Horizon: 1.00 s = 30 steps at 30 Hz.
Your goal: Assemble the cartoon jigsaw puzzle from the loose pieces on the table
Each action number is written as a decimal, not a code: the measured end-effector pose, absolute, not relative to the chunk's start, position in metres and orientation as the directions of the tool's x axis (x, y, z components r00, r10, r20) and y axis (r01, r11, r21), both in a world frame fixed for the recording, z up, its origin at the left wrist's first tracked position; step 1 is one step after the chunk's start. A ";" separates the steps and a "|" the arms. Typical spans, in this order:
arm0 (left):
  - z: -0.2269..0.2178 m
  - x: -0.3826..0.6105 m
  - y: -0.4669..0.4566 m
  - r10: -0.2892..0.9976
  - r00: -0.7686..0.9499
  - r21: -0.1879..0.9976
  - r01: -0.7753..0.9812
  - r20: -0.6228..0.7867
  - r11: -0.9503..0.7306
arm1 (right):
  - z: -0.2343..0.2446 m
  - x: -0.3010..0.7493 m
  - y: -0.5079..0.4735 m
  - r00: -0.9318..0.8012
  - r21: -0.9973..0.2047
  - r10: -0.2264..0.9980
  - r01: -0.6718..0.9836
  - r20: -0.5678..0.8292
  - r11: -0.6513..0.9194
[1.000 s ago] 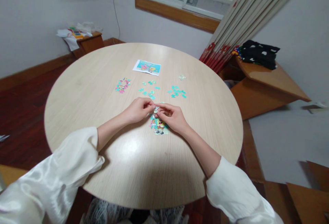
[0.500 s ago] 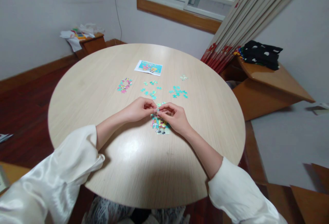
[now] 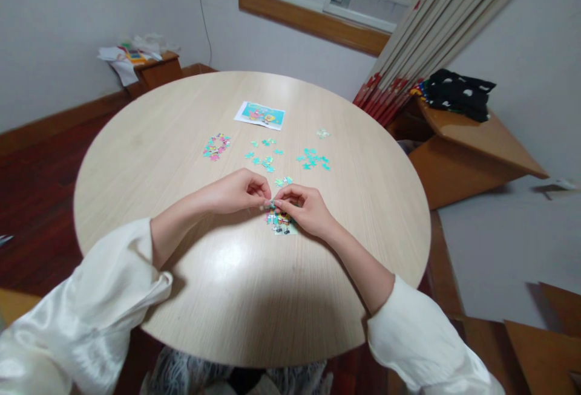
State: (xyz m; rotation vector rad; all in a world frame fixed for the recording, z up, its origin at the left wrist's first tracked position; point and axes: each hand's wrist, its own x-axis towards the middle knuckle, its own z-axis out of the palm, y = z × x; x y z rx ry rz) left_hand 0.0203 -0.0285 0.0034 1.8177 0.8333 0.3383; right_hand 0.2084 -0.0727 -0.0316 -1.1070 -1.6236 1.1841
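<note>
Left hand: the left hand [image 3: 236,191] lies knuckles up at the middle of the surface [image 3: 236,298], fingers curled in, with thumb and forefinger pressed together on one end of a small puzzle piece [image 3: 271,204].
Right hand: the right hand [image 3: 303,207] meets it fingertip to fingertip, also curled, and pinches the same puzzle piece from the other end.
Puzzle piece: pale and tiny, it is held between the two sets of fingertips just above the surface; its print is too small to read.
Joined patch: a small assembled patch [image 3: 284,225] of the puzzle lies flat under and just nearer than the right hand's fingers, which cover part of it.
Loose pair: two teal pieces [image 3: 284,181] lie just beyond the fingertips, towards the far edge.
Teal scatter: further out, one loose group [image 3: 263,158] lies at the centre and another [image 3: 313,161] lies nearer the right edge.
Pink cluster: a heap of pink and teal pieces [image 3: 216,146] lies on the left side, well apart from the hands.
Pale piece: one light piece [image 3: 322,133] lies alone beyond the right-hand teal group.
Reference picture: a printed card [image 3: 259,114] lies flat near the far edge.
Sleeves: wide white satin sleeves [image 3: 86,316] cover both forearms and hang over the near edge.
</note>
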 end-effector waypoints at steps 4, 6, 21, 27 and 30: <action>0.002 0.020 -0.030 0.668 0.718 0.914 0.379 -0.194 -0.142 | -0.032 0.209 -0.073 -0.302 -0.959 0.945 0.210 0.122 0.191; 0.002 0.021 -0.032 0.660 0.718 0.919 0.380 -0.222 -0.105 | -0.032 0.209 -0.073 -0.316 -0.960 0.942 0.207 0.116 0.187; 0.006 0.025 -0.041 0.622 0.710 0.907 0.421 -0.330 0.002 | -0.027 0.208 -0.077 -0.388 -0.954 0.918 0.237 0.079 0.183; 0.004 0.025 -0.042 0.578 0.729 0.897 0.441 -0.366 0.012 | -0.024 0.208 -0.078 -0.423 -0.935 0.903 0.282 0.079 0.214; 0.005 0.025 -0.044 0.549 0.727 0.873 0.487 -0.412 0.010 | -0.024 0.208 -0.079 -0.469 -0.940 0.883 0.284 0.035 0.189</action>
